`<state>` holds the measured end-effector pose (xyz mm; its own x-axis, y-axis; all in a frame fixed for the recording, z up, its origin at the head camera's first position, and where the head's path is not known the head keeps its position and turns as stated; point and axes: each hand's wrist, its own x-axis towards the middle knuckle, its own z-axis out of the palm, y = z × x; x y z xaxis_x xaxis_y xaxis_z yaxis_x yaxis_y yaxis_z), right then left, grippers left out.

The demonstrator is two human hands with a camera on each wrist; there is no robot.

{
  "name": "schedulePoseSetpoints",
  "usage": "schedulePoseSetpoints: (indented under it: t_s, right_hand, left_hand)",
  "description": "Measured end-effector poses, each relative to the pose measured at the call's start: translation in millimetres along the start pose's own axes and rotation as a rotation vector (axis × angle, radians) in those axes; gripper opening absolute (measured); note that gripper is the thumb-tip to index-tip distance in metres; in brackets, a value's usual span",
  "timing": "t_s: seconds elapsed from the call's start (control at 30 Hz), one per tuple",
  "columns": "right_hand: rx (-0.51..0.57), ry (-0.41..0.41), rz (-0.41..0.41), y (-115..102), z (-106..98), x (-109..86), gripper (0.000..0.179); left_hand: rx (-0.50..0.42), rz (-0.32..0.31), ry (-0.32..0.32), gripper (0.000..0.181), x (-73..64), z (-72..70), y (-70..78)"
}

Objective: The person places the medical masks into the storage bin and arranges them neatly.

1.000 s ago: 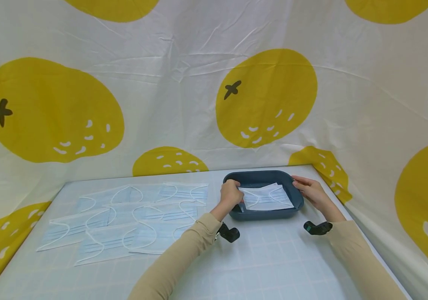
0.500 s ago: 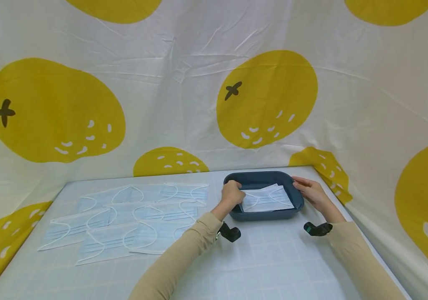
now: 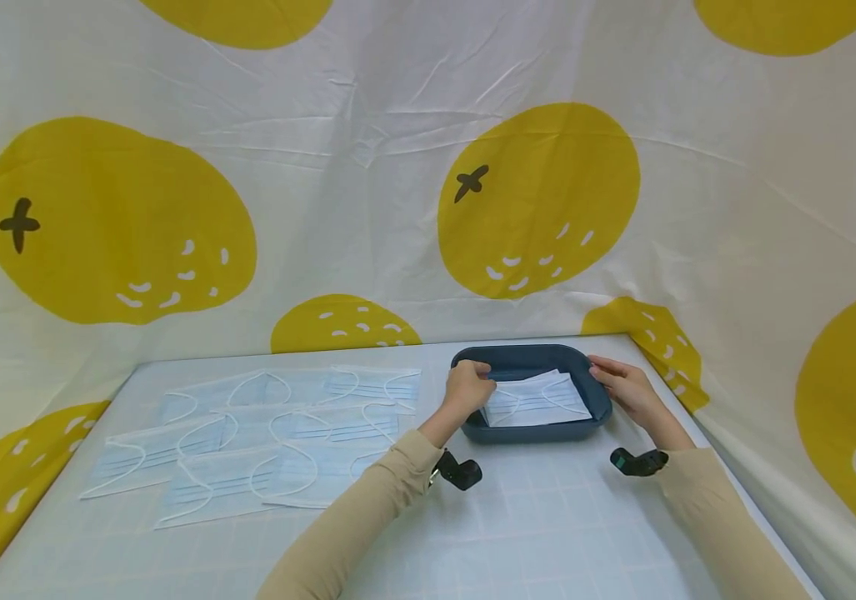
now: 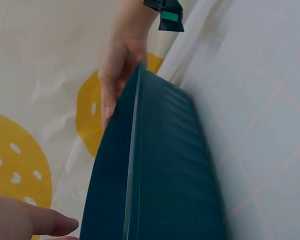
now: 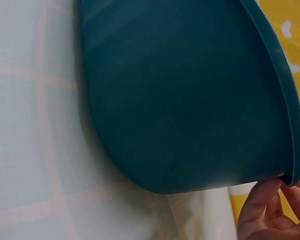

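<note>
A dark blue plastic tray with rounded corners sits at the back right of the table. Several face masks lie in it, pale blue with white ear loops. My left hand is over the tray's left end, beside the masks, with thumb and forefinger apart and nothing visible between them. In the left wrist view, its fingers show level with the tray's rim. My right hand pinches the rim at the right end. The right wrist view shows its thumb and fingers at the rim's corner.
Rows of overlapping face masks are spread on the table's left half. A pale checked cloth covers the table. Behind and at both sides hangs a white curtain printed with large yellow fruit.
My left hand has risen slightly from the masks at the tray's left end, its thumb coming up from inside the tray. The right hand keeps its place on the rim.
</note>
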<state>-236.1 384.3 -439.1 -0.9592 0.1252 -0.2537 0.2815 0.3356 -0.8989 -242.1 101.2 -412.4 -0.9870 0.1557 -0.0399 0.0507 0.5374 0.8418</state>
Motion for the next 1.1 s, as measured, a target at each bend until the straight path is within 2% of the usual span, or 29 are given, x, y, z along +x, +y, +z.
schedulePoseSetpoints:
  t_s: [0.2,0.4,0.73,0.87,1.1]
  right_hand:
    - [-0.032,0.007,0.002,0.5,-0.3,-1.7,0.055]
    - [-0.018,0.0,0.004,2.8,-1.2,-2.1,0.056]
    - [-0.005,-0.005,0.001,7.9,-3.4,-3.8,0.058]
    - [0.0,-0.01,0.0,8.5,-2.6,-2.5,0.059]
    - [-0.026,-0.005,-0.022,4.2,-0.9,-1.3,0.059]
  left_hand:
    - [-0.077,0.007,-0.002,0.033,-3.7,-7.2,-5.2]
    - [-0.133,0.018,-0.008,0.034,-8.0,-17.1,-10.1]
    - [-0.281,-0.017,-0.047,0.032,-13.7,-32.5,-12.7]
    - [-0.308,-0.023,-0.06,0.034,-16.0,-41.6,-15.6]
    - [-0.322,-0.02,-0.038,0.034,-22.0,-59.7,-22.4]
